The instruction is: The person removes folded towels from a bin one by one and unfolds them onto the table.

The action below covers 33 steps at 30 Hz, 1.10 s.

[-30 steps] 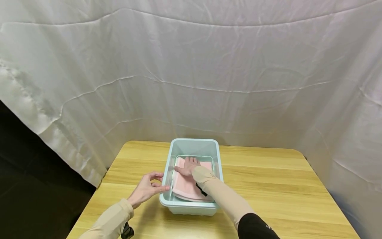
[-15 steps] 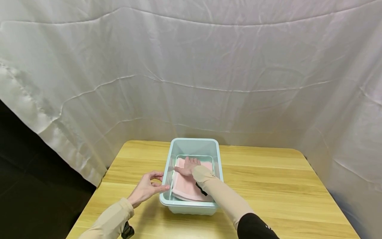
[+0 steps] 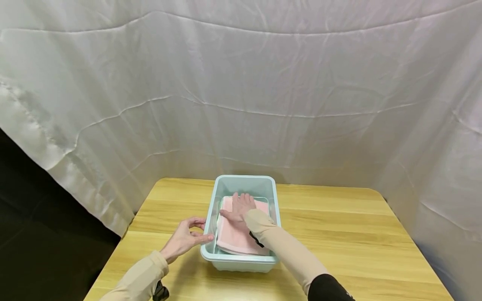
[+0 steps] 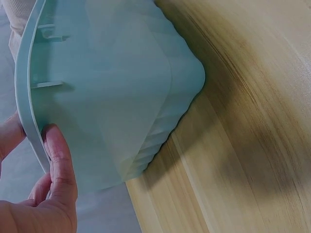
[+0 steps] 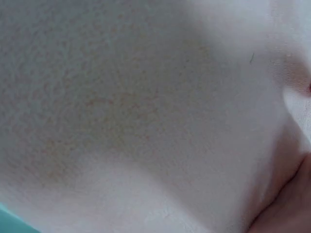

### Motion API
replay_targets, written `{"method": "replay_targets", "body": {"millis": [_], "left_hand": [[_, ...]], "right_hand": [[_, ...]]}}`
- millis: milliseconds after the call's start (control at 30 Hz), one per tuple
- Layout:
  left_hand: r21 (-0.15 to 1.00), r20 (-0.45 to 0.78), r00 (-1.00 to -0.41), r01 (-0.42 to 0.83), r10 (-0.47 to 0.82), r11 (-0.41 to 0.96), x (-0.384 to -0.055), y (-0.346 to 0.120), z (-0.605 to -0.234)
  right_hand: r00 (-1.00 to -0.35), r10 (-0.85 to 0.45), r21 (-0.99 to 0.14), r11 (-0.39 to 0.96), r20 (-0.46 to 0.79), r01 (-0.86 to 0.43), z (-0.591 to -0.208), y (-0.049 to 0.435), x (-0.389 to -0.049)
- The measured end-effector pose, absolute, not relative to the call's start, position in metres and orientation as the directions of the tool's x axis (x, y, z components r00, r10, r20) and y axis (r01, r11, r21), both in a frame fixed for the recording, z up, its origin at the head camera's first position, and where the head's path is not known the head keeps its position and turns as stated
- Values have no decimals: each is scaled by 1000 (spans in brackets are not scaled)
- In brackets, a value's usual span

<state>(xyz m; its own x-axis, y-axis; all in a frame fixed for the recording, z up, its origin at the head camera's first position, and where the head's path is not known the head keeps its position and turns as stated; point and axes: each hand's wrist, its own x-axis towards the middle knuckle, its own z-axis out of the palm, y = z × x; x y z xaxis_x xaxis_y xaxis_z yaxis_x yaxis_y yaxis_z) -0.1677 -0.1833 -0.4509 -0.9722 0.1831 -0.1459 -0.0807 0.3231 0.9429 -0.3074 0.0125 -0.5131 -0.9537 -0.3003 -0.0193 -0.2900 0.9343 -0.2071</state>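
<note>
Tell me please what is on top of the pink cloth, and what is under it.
The right hand rests on the pink cloth; the beige sleeve hides part of it. What lies directly beneath, inside the bin, is covered.

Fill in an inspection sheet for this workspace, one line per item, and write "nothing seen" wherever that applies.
Surface: light wood-grain table.
Job's things: pale blue-green tub, upright on the table; pink cloth lying inside it, layered at its near edge.
Clutter: nothing seen.
Grips: left hand pinches the tub's left rim; right hand rests on the cloth, fingers straight.
Cables: nothing seen; a black device sits at the left wrist.
Surroundings: pale, creased drape behind the table and to both sides; dark area at far left.
</note>
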Motion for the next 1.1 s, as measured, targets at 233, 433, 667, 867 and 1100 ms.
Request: {"method": "replay_targets", "body": {"millis": [233, 433, 667, 867, 1100], "left_hand": [[942, -144, -973, -79, 179, 327, -167, -183, -452], [945, -139, -973, -74, 183, 319, -167, -183, -451], [948, -134, -971, -67, 199, 311, -167, -185, -451], [948, -141, -968, -71, 207, 310, -167, -183, -450], [949, -134, -967, -63, 217, 308, -167, -183, -448]], "right_hand": [[-930, -354, -171, 915, 96, -366, -498, 17, -301], [-899, -414, -112, 896, 146, -430, -478, 20, -294], [-872, -461, -82, 874, 165, -478, -456, 25, -283], [-848, -489, -77, 856, 205, -512, -440, 29, -277], [-807, -521, -116, 816, 278, -567, -417, 38, -271]]}}
